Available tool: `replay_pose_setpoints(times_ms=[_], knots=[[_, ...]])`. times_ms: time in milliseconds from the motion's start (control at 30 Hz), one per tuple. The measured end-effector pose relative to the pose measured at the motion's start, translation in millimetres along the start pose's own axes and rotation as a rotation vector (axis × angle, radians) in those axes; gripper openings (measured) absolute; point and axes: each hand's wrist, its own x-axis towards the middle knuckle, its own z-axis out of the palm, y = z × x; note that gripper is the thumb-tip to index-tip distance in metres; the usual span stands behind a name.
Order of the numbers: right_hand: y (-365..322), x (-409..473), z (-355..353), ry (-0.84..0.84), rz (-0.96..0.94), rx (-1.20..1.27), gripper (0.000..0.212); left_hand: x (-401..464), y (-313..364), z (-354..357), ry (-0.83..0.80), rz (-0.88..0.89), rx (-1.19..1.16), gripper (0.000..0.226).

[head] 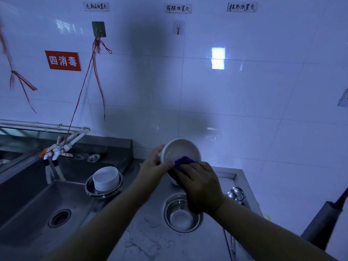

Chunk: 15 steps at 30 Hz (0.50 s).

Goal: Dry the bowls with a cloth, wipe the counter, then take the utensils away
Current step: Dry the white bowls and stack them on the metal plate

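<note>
A white bowl (181,153) held in the air above the steel tabletop (150,232), tilted so its mouth faces the camera. The left hand (153,166) grips the near-left rim, thumb on the inner edge and the other fingers curled behind the wall. The right hand (200,182) pinches a purple cloth (183,162) and presses it over the lower rim into the bowl. The bowl looks rigid, glazed and probably wet, hence slippery and liable to chip if dropped; the rim, clamped between thumb and fingers, is judged the safest hold. The cloth is soft and conforms to the curve. Below stands a steel bowl (181,213); at right lie two metal spoons (235,194). To the left, stacked white bowls (105,178) sit in a steel dish at the edge of the sink (37,204), seemingly awaiting drying.
</note>
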Motion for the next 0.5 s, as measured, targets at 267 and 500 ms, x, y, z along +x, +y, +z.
replay_pose_setpoints(times_ms=[267, 500], knots=[[-4.3, -4.3, 7.5, 0.018, 0.048, 0.062, 0.02, 3.8, -9.4, 11.5, 0.036, 0.124, 0.112, 0.027], [40.9, -18.7, 6.0, -0.123, -0.512, 0.106, 0.017, 26.2, 23.5, -9.5, -0.438, -0.224, 0.585, 0.033]])
